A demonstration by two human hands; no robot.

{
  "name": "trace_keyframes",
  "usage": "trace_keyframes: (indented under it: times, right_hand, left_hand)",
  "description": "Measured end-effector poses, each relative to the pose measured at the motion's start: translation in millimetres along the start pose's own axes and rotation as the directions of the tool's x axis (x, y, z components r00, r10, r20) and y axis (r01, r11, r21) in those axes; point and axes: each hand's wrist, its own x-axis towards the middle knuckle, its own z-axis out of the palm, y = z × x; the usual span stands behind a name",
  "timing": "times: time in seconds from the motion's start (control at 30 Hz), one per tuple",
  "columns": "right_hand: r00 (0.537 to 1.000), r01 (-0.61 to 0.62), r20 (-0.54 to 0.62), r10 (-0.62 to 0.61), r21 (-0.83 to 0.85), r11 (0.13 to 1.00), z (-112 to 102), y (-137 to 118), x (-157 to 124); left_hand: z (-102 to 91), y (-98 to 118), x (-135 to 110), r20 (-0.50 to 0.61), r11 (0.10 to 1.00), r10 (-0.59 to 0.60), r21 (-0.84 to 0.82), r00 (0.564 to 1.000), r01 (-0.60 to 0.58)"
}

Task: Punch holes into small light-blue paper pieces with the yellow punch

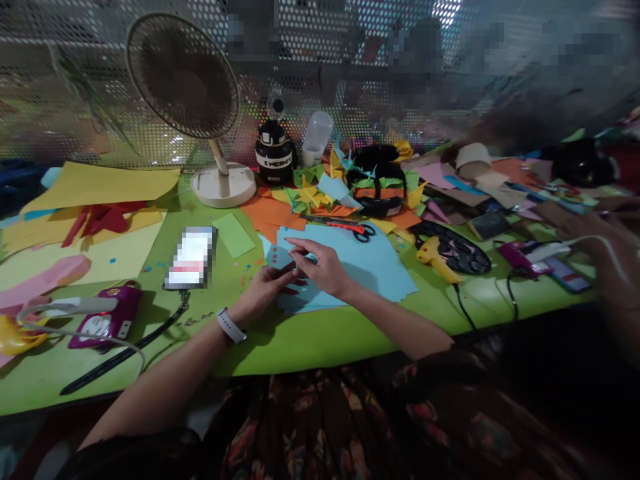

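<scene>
My left hand [267, 290], with a pale band on its wrist, and my right hand [324, 267] meet over the left part of light blue paper sheets [373, 270]. The fingertips of both come together in a pinch. Whatever lies between them is too small and dark to make out. Orange-handled scissors [350, 227] rest just beyond, along the far edge of the blue sheets. A green paper piece [234, 235] lies to the left, beside a phone [191, 259] with a lit screen.
A fan [223, 185] and black jar [275, 157] stand at the back, near folded paper shapes [320, 193]. A yellow glue gun [437, 259] rests right of the sheets by a black palette [463, 250]. A purple box [107, 313] sits left. Another person's arm [613, 260] reaches in at right.
</scene>
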Motion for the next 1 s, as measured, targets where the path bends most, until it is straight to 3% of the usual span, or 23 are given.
trace_keyframes:
  times: [0.07, 0.13, 0.2, 0.27, 0.33, 0.4, 0.47, 0.57, 0.7, 0.83, 1.0]
  right_hand:
    - [1.000, -0.003, -0.020, 0.003, -0.016, 1.000, -10, -2, -9]
    - [0.997, -0.004, -0.072, 0.000, -0.057, 0.998, -34, -1, -22]
    - [0.989, -0.009, -0.148, -0.018, -0.182, 0.983, -73, 4, -40]
    - [0.971, -0.065, -0.239, -0.034, -0.396, 0.916, -121, 17, -64]
    - [0.929, -0.207, -0.368, -0.036, -0.598, 0.774, -170, 36, -91]
    - [0.889, -0.383, -0.458, 0.014, -0.727, 0.569, -210, 57, -116]
    - [0.883, -0.464, -0.451, 0.131, -0.799, 0.382, -233, 75, -136]
    - [0.879, -0.467, -0.419, 0.228, -0.853, 0.234, -242, 89, -149]
    - [0.846, -0.517, -0.473, 0.246, -0.840, 0.162, -236, 93, -143]
    - [0.816, -0.567, -0.525, 0.244, -0.809, 0.155, -235, 101, -135]
    - [0.818, -0.568, -0.572, 0.066, -0.784, 0.248, -236, 108, -136]
  left_hand:
    - [-0.1, -2, 1, -0.017, 1.000, -0.015, -0.020, 1.000, 0.015]
    - [0.5, -2, 2, -0.042, 0.999, -0.017, -0.049, 0.999, 0.015]
    - [1.7, 1, 3, -0.070, 0.996, -0.011, -0.084, 0.997, 0.005]
    - [2.9, 5, 3, -0.100, 0.993, -0.002, -0.118, 0.995, -0.010]
    - [3.6, 8, 3, -0.128, 0.988, 0.000, -0.151, 0.992, -0.019]
    - [3.3, 10, 3, -0.149, 0.983, 0.006, -0.181, 0.989, -0.033]
    - [2.3, 10, 4, -0.166, 0.975, 0.018, -0.213, 0.986, -0.054]
    - [-0.4, 7, 7, -0.174, 0.966, 0.045, -0.245, 0.984, -0.087]
    - [-4.6, 3, 8, -0.185, 0.965, 0.114, -0.214, 0.976, -0.154]
    - [-5.9, 0, 7, -0.194, 0.968, 0.116, -0.198, 0.974, -0.154]
    - [-4.0, 0, 6, -0.204, 0.962, 0.063, -0.249, 0.977, -0.114]
